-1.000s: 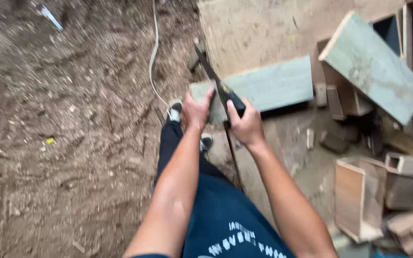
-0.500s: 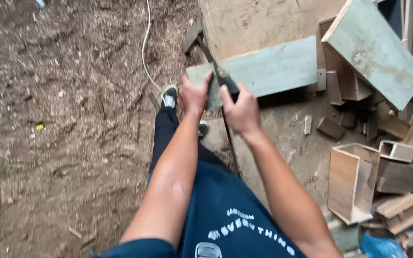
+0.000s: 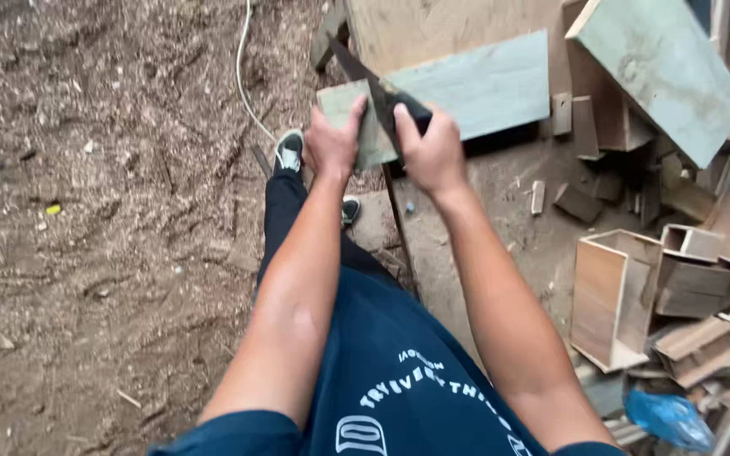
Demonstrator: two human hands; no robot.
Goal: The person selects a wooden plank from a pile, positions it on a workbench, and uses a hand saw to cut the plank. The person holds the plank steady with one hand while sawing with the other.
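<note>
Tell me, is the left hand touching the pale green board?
Touching. The head view shows the left hand pressed flat on the near end of the pale green board, beside the handsaw.

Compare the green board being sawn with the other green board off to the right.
The sawn green board lies nearly level, while the other green board leans tilted on the wood scraps. The sawn green board has the left hand pressed on its end and the handsaw, gripped by the right hand, across it; the other green board is untouched. Both are flat, pale green and worn.
</note>
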